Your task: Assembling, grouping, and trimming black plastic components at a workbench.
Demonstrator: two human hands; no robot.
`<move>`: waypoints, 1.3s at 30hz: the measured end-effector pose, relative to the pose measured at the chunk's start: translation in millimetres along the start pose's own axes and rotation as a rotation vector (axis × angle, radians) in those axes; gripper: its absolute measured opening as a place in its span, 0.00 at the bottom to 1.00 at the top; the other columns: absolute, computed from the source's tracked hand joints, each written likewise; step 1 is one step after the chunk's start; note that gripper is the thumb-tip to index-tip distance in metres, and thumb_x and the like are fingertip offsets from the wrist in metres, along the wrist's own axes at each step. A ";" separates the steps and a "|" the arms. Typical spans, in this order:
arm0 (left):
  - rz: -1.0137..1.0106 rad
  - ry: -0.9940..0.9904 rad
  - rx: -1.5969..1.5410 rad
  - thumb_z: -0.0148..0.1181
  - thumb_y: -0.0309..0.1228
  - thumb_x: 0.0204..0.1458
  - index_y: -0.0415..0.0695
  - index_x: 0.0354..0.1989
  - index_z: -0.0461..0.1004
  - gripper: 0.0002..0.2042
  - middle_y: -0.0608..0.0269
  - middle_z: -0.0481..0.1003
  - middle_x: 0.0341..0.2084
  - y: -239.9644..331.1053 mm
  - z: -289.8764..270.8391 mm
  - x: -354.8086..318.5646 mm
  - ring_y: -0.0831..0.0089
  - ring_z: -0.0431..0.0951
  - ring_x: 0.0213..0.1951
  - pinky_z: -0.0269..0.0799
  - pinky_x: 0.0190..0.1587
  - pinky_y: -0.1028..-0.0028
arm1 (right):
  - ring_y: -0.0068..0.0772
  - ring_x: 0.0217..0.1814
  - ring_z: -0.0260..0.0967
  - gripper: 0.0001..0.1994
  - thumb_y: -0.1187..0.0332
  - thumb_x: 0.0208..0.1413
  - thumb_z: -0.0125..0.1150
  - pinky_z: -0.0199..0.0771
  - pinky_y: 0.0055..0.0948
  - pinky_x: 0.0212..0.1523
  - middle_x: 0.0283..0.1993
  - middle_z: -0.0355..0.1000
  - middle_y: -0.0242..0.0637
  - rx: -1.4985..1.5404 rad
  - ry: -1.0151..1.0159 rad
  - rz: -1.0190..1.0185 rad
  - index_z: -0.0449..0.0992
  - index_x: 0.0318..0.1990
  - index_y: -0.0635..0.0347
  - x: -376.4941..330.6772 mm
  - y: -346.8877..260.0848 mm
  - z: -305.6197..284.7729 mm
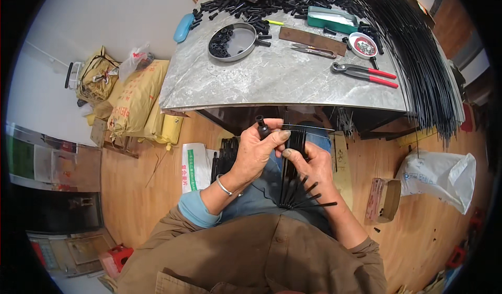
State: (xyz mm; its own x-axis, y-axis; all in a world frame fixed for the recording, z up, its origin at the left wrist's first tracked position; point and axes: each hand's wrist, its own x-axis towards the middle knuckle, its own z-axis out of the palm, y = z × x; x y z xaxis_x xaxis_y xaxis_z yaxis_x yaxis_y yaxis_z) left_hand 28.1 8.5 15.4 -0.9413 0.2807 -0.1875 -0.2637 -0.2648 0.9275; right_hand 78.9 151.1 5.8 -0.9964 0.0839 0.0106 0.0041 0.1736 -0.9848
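Over my lap, my left hand (259, 147) is closed round a black tube-shaped piece (261, 122) with a wider, hollow top. Its thumb and fingertips also pinch a thin metal wire (309, 125), which reaches out to the right in two strands. My right hand (312, 163) is closed on a bundle of thin black rods (287, 181), its thumb close to the left thumb. The lower ends of the rods fan out over my lap toward the right forearm. How the wire meets the rods is hidden by my fingers.
On the grey table (209, 87) lie red-handled pincers (366, 75), scissors (314, 50), a round metal tray (233, 42), a green box (332, 20) and heaped black parts. Long black rods (418, 58) overhang its right edge. A cardboard box (384, 200) and white sack (440, 176) stand on the floor.
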 end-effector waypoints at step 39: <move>0.017 -0.152 -0.073 0.61 0.32 0.54 0.41 0.44 0.74 0.12 0.72 0.72 0.25 -1.4 1.6 -6.9 0.86 0.67 0.25 0.63 0.26 0.83 | 0.15 0.18 0.63 0.16 0.54 0.53 0.65 0.63 0.20 0.17 0.21 0.68 0.26 0.467 -0.339 0.338 0.73 0.30 0.60 5.6 28.6 -13.6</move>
State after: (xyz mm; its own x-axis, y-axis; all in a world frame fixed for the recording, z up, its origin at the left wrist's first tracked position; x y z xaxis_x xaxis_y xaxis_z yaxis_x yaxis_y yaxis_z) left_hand 35.3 8.5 15.9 -0.9047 0.4101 -0.1156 -0.2677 -0.3358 0.9031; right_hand 74.5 169.9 -20.0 -0.9185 -0.2671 -0.2914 0.3595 -0.2577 -0.8969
